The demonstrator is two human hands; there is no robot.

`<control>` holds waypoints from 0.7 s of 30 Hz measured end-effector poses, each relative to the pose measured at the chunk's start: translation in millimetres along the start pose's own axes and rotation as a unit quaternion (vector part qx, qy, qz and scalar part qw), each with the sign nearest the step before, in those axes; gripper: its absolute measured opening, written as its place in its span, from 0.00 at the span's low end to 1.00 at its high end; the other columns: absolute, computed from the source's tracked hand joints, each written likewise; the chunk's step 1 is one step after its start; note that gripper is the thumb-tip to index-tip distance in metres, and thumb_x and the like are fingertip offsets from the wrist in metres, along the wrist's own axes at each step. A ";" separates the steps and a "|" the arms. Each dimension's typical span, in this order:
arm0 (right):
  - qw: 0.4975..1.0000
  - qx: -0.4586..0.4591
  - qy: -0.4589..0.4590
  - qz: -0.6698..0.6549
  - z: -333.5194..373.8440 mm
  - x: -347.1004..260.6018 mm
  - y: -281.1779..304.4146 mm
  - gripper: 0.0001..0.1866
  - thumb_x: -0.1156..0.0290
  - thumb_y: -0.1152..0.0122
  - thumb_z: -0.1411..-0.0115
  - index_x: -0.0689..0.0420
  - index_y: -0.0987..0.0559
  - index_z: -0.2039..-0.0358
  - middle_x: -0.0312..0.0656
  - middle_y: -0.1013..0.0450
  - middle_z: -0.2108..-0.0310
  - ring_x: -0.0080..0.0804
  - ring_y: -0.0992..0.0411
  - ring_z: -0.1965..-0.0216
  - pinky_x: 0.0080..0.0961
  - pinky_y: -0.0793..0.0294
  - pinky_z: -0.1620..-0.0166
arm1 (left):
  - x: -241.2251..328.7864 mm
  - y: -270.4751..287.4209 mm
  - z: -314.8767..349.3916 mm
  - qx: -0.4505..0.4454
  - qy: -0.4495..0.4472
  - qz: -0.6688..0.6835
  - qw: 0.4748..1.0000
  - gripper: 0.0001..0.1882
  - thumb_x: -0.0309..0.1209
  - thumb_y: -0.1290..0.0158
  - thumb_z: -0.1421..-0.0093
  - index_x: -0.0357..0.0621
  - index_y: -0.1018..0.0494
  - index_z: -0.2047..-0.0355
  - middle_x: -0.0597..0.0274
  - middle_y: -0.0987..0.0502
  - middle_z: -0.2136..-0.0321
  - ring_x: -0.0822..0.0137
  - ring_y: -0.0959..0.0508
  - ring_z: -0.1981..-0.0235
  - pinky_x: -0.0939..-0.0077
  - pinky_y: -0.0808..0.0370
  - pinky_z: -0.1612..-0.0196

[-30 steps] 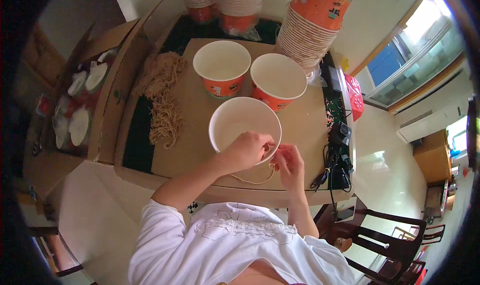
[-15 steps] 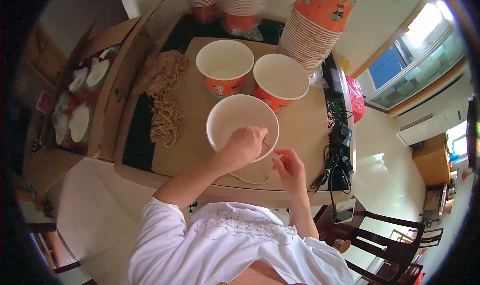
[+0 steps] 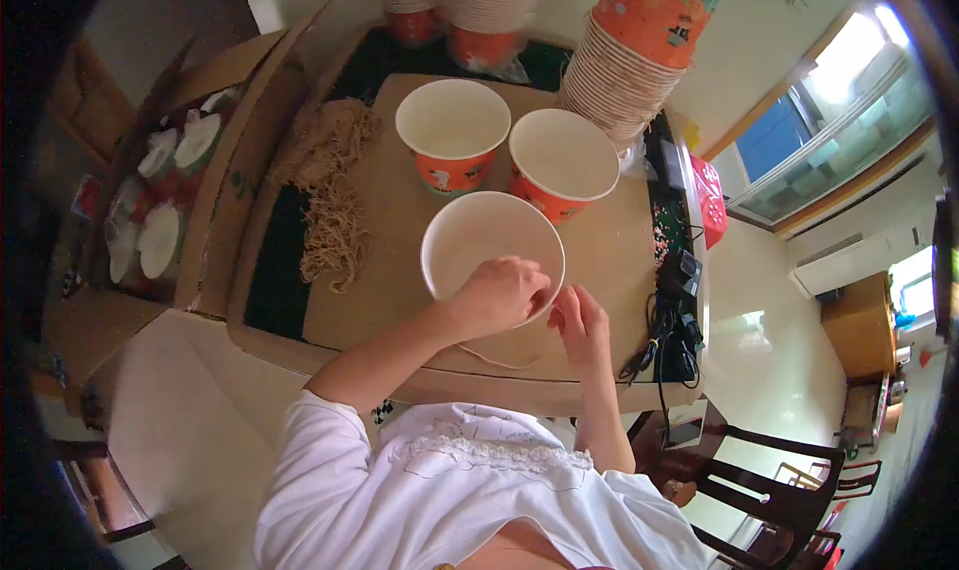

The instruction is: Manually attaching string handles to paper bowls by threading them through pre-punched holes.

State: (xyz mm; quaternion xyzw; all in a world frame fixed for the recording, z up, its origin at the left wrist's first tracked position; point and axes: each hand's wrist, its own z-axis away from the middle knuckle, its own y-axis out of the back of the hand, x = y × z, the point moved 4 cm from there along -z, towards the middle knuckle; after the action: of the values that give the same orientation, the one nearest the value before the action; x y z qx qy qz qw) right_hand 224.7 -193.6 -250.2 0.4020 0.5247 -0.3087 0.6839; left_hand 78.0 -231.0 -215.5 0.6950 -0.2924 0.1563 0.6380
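A white-lined paper bucket (image 3: 470,242) stands near the front of the table, its mouth tipped toward me. My left hand (image 3: 502,292) reaches inside it, fingers closed by the right part of the near rim; the fingertips and what they pinch are mostly hidden. Outside the same wall, my right hand (image 3: 580,318) is closed in a pinch, its fingertips almost opposite the left ones. A thin tan cord (image 3: 504,364) curves over the cardboard below the bucket and runs up toward the right hand. Two orange-patterned paper buckets, one left (image 3: 455,135) and one right (image 3: 564,160), stand just behind.
A heap of tan cords (image 3: 335,205) lies on the table's left. Stacked paper buckets (image 3: 624,65) rise at the back right, with more stacks (image 3: 489,15) behind. Black cables and adapters (image 3: 667,330) lie at the right edge. An open carton (image 3: 225,205) stands to the left.
My left hand has shifted right to the inside wall, and the cord at its fingers is now hidden. The bucket has moved slightly right. My right fingertips have risen closer to the rim.
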 end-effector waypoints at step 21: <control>0.996 -0.002 0.072 0.054 -2.1 0.8 5.0 0.03 0.76 0.42 0.42 0.60 0.22 0.68 0.29 0.34 0.84 0.12 0.41 0.80 0.14 0.42 0.77 | -21.4 14.9 2.3 0.001 0.039 0.090 0.995 0.04 0.27 0.49 0.48 0.39 0.27 0.73 0.52 0.23 0.76 0.53 0.23 0.73 0.63 0.27 0.67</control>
State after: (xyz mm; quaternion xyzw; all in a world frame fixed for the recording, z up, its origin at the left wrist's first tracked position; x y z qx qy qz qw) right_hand 228.1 -189.3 -250.1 0.4491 0.5511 -0.2406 0.6608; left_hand 51.9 -229.1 -216.6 0.6597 -0.3284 0.2408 0.6317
